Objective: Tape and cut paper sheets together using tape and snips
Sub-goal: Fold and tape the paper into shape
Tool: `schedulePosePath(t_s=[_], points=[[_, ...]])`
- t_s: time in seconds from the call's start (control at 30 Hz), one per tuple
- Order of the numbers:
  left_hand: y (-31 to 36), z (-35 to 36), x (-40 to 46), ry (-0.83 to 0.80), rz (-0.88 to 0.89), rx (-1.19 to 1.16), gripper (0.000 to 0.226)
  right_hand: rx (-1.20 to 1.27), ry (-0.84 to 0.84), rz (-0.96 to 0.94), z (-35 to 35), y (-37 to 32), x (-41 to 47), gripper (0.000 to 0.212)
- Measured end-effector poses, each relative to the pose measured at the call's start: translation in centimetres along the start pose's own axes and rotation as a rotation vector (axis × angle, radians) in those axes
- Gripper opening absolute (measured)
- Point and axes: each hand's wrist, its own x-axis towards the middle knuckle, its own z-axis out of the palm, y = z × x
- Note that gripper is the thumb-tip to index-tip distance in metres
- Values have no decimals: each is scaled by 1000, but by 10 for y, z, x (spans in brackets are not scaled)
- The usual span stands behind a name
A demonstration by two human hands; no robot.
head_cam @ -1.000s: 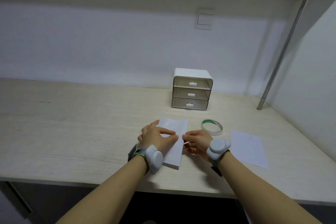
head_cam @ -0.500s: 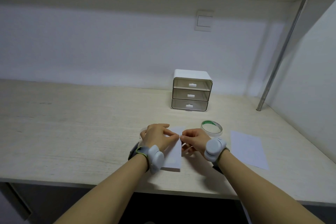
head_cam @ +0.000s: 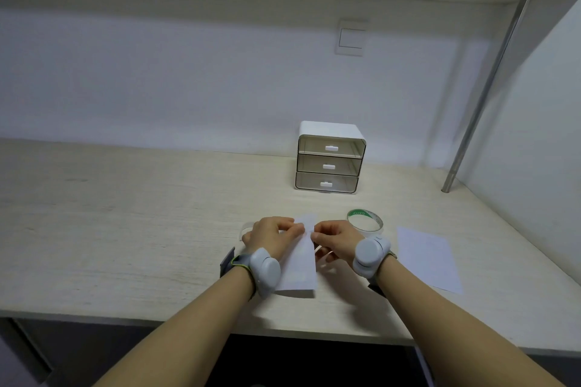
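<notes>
Both hands closer together than a second ago. Left hand [head_cam: 272,237] and right hand [head_cam: 338,240] fingers pinch the folded paper sheet [head_cam: 298,270] at its far edge, near-centre desk [head_cam: 125,229]. Drawer unit [head_cam: 330,160] beyond, contents unclear. Tape roll [head_cam: 364,222] right, second sheet [head_cam: 429,258] far right.

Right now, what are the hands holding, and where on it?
Both hands pinch the sheet near its far end: left hand on the left side, right hand on the right edge. Whether tape is in the pinch cannot be told.
</notes>
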Motion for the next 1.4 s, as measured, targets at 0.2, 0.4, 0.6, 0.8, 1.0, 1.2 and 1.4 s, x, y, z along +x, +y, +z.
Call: schedulePosePath(t_s=[0.2, 0.4, 0.6, 0.8, 1.0, 1.2, 1.4], points=[[2, -1, -3, 22, 58, 52, 14, -13, -11, -19, -2, -1, -2, 17], [4, -1, -2, 35, 112, 106, 15, -44, -3, -29, -2, -3, -2, 22], [3, -1, 0, 6, 102, 131, 20, -40, -3, -26, -1, -3, -2, 24], [4, -3, 0, -13, 97, 128, 22, -35, -9, -19, -1, -4, -3, 19], [4, -5, -1, -24, 60, 100, 19, -20, -3, -11, -2, -2, -4, 22], [1, -2, -2, 33, 47, 63, 44, 101, -17, 4, -3, -3, -6, 23], [-5, -4, 3, -18, -143, -339, 78, 198, 14, 40, -4, -4, -7, 27]])
